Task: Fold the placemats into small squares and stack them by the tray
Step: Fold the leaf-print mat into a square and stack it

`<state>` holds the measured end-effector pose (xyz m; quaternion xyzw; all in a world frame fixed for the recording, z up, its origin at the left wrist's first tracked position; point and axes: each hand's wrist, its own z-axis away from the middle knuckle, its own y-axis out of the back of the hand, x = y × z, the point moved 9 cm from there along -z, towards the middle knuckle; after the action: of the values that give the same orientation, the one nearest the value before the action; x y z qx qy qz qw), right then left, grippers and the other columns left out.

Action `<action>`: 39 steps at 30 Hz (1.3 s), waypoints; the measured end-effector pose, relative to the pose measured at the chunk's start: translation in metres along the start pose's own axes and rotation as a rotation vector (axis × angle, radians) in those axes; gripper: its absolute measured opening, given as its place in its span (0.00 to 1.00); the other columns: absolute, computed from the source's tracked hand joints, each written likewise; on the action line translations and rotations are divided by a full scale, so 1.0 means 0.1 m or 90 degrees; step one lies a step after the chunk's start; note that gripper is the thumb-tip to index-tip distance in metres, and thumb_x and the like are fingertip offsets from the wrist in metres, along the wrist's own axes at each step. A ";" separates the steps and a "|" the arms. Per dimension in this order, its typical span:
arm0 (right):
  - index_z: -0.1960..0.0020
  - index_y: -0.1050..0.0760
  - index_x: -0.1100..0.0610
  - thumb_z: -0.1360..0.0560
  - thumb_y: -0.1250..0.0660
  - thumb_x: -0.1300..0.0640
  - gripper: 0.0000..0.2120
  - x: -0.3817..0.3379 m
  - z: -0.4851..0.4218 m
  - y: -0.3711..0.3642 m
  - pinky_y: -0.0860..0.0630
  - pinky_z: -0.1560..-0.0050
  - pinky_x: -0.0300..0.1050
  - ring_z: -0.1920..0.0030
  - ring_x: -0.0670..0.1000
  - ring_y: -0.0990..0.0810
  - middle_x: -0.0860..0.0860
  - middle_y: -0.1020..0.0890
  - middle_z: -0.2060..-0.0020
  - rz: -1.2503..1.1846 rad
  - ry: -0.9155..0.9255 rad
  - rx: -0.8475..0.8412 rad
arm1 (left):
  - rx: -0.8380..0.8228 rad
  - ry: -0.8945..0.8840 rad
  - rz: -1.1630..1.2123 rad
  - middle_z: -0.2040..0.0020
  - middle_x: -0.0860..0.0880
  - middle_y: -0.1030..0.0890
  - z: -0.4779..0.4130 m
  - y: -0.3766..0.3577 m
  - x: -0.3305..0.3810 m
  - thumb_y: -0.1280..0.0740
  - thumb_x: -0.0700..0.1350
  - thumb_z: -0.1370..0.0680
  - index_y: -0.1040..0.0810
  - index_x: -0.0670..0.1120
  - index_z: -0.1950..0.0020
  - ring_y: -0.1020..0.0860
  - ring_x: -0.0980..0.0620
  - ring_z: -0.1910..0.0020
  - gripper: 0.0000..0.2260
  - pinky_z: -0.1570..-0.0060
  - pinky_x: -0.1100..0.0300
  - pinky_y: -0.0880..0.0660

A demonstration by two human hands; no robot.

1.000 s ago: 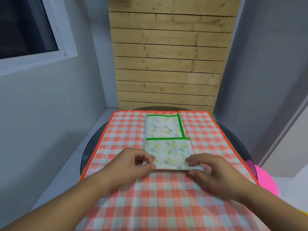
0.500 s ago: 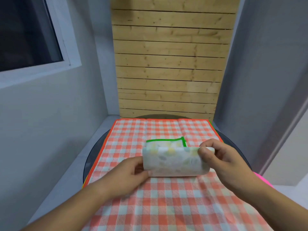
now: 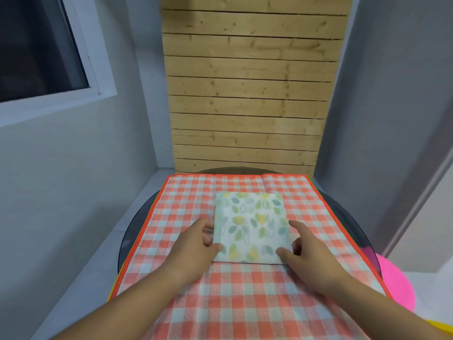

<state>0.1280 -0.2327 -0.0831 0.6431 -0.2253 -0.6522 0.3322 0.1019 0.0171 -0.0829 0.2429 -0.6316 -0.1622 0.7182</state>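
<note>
The leaf-print placemat (image 3: 250, 227) lies folded into a square, flat on the checked cloth (image 3: 245, 295) near the middle of the round table (image 3: 343, 207). Left hand (image 3: 196, 244) presses its left edge, thumb on top, fingers loosely spread. Right hand (image 3: 308, 251) (fingers open, holding nothing) touches the near right corner.

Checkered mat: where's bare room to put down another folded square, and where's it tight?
Free: the checkered mat is bare between the forearms near the camera, along the far strip beyond the folded leaf-print placemat, and in both side margins out to the orange border. Crowded: beside the square's near corners, where the left hand and right hand rest.
</note>
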 end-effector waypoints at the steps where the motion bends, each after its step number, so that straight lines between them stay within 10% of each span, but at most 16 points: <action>1: 0.24 0.44 0.44 0.21 0.34 0.48 0.30 -0.01 -0.01 -0.02 0.28 0.63 0.32 0.62 0.44 0.21 0.42 0.22 0.61 0.029 0.004 -0.004 | 0.005 0.001 -0.003 0.56 0.56 0.18 -0.01 0.00 0.00 0.28 0.44 0.21 0.27 0.56 0.38 0.18 0.58 0.55 0.15 0.54 0.62 0.20; 7: 0.26 0.36 0.44 0.20 0.39 0.44 0.23 -0.01 -0.03 -0.08 0.25 0.40 0.41 0.43 0.47 0.21 0.44 0.23 0.36 0.172 0.040 -0.021 | -0.040 0.009 -0.096 0.35 0.55 0.22 -0.05 -0.09 0.01 0.30 0.48 0.20 0.27 0.54 0.27 0.23 0.55 0.37 0.21 0.36 0.61 0.26; 13: 0.26 0.34 0.45 0.21 0.38 0.42 0.25 0.02 -0.05 -0.09 0.27 0.35 0.47 0.42 0.49 0.23 0.44 0.21 0.41 0.213 0.051 -0.032 | -0.090 0.026 -0.175 0.23 0.52 0.34 -0.03 -0.22 0.00 0.33 0.57 0.20 0.32 0.52 0.23 0.28 0.52 0.30 0.27 0.34 0.61 0.30; 17: 0.31 0.28 0.47 0.21 0.42 0.39 0.22 0.00 -0.05 -0.10 0.25 0.44 0.46 0.53 0.47 0.25 0.43 0.21 0.55 0.313 0.066 -0.013 | -0.065 0.045 -0.273 0.26 0.50 0.40 0.06 -0.35 0.02 0.40 0.65 0.20 0.38 0.55 0.20 0.29 0.49 0.32 0.31 0.33 0.55 0.28; 24: 0.34 0.36 0.46 0.28 0.50 0.26 0.32 -0.03 -0.02 -0.15 0.33 0.37 0.51 0.41 0.52 0.32 0.49 0.29 0.41 0.359 -0.035 0.086 | 0.014 0.024 -0.422 0.32 0.49 0.38 0.10 -0.48 0.11 0.50 0.71 0.22 0.44 0.59 0.20 0.38 0.48 0.30 0.32 0.28 0.50 0.40; 39: 0.27 0.37 0.35 0.20 0.46 0.37 0.21 0.12 -0.01 -0.09 0.34 0.38 0.45 0.44 0.46 0.36 0.43 0.34 0.44 0.283 0.078 0.046 | -0.032 0.029 -0.349 0.40 0.57 0.36 0.01 -0.23 -0.13 0.45 0.59 0.16 0.42 0.68 0.22 0.38 0.56 0.38 0.22 0.35 0.57 0.42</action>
<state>0.1282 -0.2348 -0.0982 0.6276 -0.3642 -0.5141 0.4573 0.1008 0.0051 -0.1061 0.3903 -0.5219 -0.3609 0.6671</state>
